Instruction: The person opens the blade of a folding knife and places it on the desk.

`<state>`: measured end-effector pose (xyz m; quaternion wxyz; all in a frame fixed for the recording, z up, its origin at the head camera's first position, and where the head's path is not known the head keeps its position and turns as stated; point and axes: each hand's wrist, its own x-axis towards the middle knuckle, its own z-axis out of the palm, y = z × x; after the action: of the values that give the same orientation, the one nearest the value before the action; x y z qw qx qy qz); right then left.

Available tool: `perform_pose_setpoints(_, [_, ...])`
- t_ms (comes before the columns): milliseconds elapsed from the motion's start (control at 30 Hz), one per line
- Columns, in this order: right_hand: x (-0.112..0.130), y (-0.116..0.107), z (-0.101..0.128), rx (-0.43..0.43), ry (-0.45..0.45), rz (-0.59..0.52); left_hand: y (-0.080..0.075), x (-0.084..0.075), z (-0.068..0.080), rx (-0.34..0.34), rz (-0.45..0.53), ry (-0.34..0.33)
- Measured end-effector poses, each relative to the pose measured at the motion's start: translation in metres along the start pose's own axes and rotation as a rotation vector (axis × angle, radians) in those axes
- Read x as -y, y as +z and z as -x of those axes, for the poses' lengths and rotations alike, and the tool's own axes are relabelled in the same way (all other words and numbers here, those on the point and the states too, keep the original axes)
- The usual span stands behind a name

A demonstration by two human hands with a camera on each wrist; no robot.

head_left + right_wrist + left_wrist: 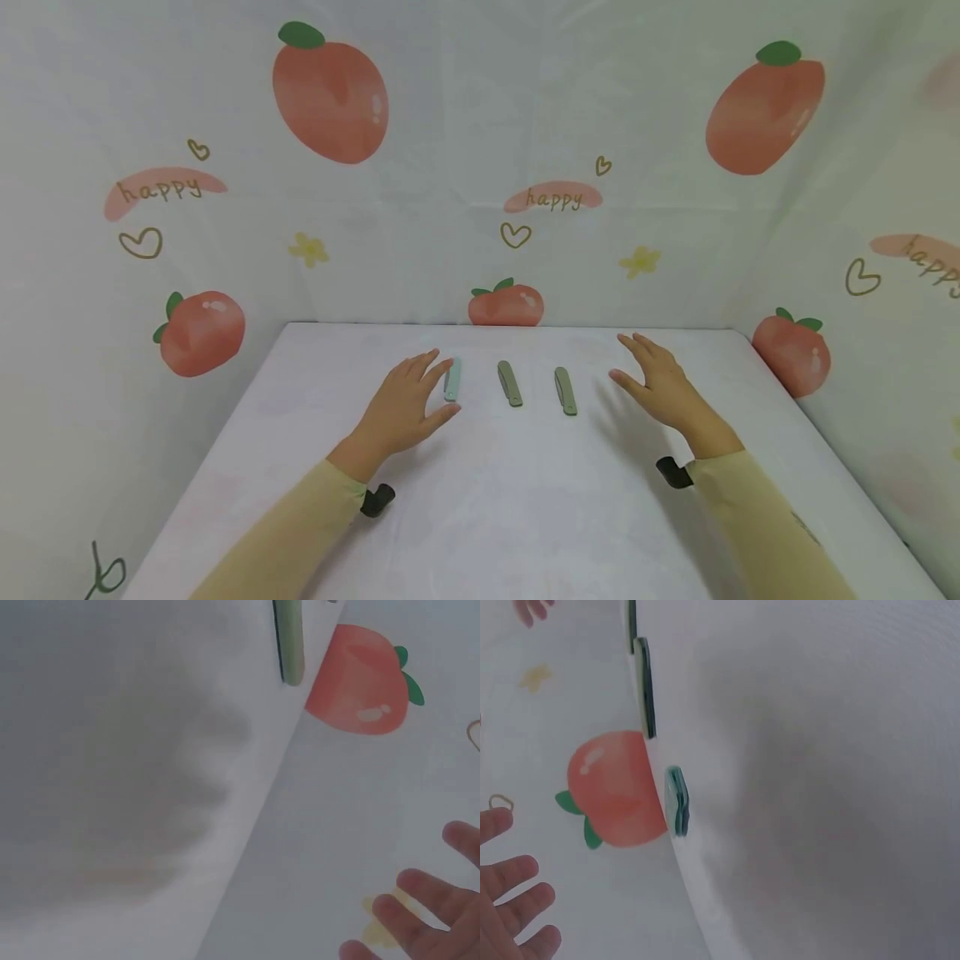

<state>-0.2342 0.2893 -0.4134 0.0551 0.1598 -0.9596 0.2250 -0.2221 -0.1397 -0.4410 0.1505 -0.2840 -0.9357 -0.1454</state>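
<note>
While both hands are spread with nothing in them, the step in hand looks like an approach before any grip. The left hand [401, 404], fingers apart, hovers just beside the mint folding tool [454, 382], leftmost of three on the far part of the white table [495, 508]. Two olive folding tools [509, 383] [566, 392] lie to its right; the right hand [660, 390], fingers loosely extended, hangs right of them. Picking up the mint one would call for lowering the left hand and pinching. No brand is legible on the tools; the backdrop [420, 225] reads "happy" in several places.
</note>
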Motion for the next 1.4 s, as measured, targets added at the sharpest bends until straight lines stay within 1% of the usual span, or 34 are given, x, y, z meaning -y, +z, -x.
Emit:
perform_pose_setpoints(67, [0.000, 0.004, -0.004, -0.002, -0.008, -0.009, 0.002, -0.002, -0.002, 0.001, 0.013, -0.008])
perform_pose_setpoints(267, [-0.002, 0.016, -0.016, -0.034, -0.048, -0.026, 0.009, -0.008, -0.011, 0.036, 0.052, -0.047])
perform_pose_setpoints(400, [-0.001, 0.021, -0.021, -0.042, -0.054, -0.029, 0.014, -0.014, -0.017, 0.061, 0.076, -0.054])
perform_pose_setpoints(600, [0.000, 0.027, -0.030, -0.025, -0.045, -0.049, 0.023, -0.020, -0.025, 0.085, 0.069, -0.052])
perform_pose_setpoints(800, [0.000, 0.034, -0.040, 0.012, -0.049, -0.070, 0.030, -0.028, -0.035, 0.095, 0.067, -0.051])
perform_pose_setpoints(933, [0.000, 0.038, -0.046, 0.035, -0.057, -0.083, 0.034, -0.034, -0.041, 0.114, 0.087, -0.071])
perform_pose_setpoints(1033, [0.000, 0.042, -0.052, 0.055, -0.048, -0.101, 0.038, -0.038, -0.046, 0.139, 0.099, -0.082])
perform_pose_setpoints(1167, [-0.002, 0.045, -0.059, 0.088, -0.019, -0.134, 0.042, -0.044, -0.053, 0.164, 0.111, -0.082])
perform_pose_setpoints(1300, [-0.002, 0.047, -0.066, 0.146, -0.001, -0.161, 0.048, -0.049, -0.059, 0.189, 0.123, -0.087])
perform_pose_setpoints(1400, [-0.002, 0.048, -0.072, 0.209, -0.001, -0.169, 0.053, -0.052, -0.063, 0.190, 0.138, -0.079])
